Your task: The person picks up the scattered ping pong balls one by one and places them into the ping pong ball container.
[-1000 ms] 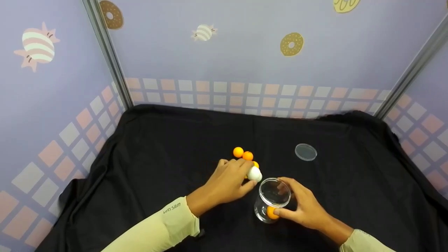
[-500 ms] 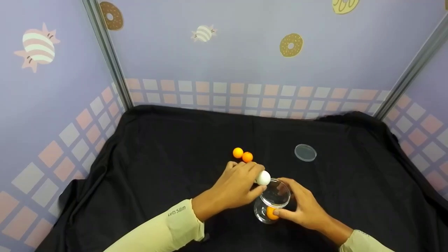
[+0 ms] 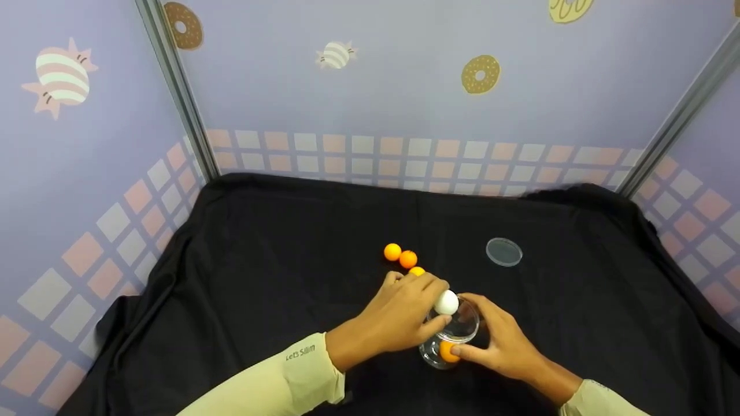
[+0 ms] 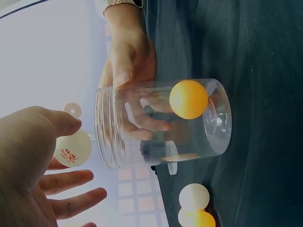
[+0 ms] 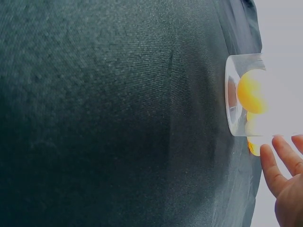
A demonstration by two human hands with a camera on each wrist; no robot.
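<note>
My left hand [image 3: 399, 315] pinches a white ping-pong ball [image 3: 446, 302] between thumb and fingers, right at the mouth of a clear plastic jar [image 3: 466, 328]. Red print shows on that ball [image 4: 73, 149] in the left wrist view, where a gap separates it from the jar's rim. The jar stands upright on the black cloth, and my right hand [image 3: 502, 341] holds it around its right side. One orange ping-pong ball [image 4: 188, 99] lies inside, near the bottom. Behind my left hand are loose orange balls [image 3: 392, 252], some partly hidden; a loose white one [image 4: 194, 196] appears in the left wrist view.
A clear round lid [image 3: 504, 252] lies flat on the black cloth [image 3: 300, 242], beyond the jar to the right. Patterned lilac wall panels [image 3: 370, 98] enclose the table at the back and both sides.
My left hand has carried the white ball rightward and towards me, from the loose balls to over the jar's rim. The jar and my right hand have stayed in place.
</note>
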